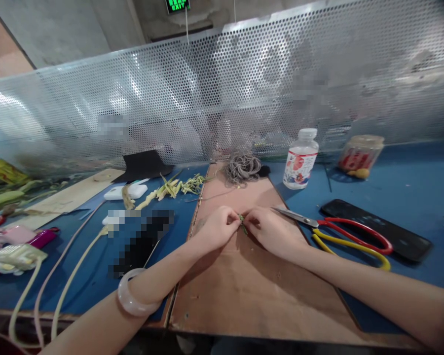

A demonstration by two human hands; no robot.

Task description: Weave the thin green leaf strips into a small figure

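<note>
My left hand [219, 228] and my right hand [267, 228] meet over the brown wooden board [244, 291]. Between their pinched fingertips is a small green piece [243, 224], with a short end hanging below. Both hands have thumb and forefinger closed on it; its exact shape is too small to tell. A pale bangle [136, 294] circles my left wrist. Beside my right hand lie scissors [314, 223] with one red and one yellow handle. Beyond the hands sits a grey bundle of cord [242, 167].
A labelled bottle [301, 160] and a jar [361, 154] stand at the back right. A black phone [377, 229] lies under the scissor handles. To the left are a dark device [142, 244], cables [72, 276] and plaited pale green strips [170, 187]. A perforated metal screen [192, 93] closes the back.
</note>
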